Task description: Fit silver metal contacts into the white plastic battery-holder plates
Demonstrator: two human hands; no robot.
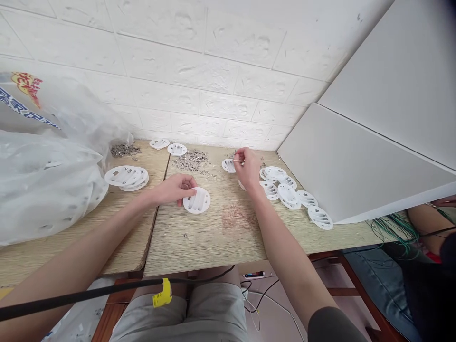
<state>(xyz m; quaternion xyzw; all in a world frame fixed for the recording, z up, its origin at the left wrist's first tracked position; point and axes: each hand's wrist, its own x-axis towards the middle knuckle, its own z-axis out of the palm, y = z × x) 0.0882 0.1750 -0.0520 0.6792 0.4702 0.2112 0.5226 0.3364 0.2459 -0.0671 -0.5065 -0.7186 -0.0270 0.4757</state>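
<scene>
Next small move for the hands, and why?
I'd probably bring the right hand over to the round white plastic disc in the left hand. The left hand already holds that disc at its edge, while the right is off beside another white disc; whether it pinches anything is unclear.

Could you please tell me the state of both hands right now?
Left hand: holding a white disc by its edge.
Right hand: pinched closed; whether holding anything cannot be told.

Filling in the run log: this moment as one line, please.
left hand: holds white disc by edge | right hand: at another disc, grasp unclear | small silvery parts: piled near wall | plastic bag: at left
</scene>
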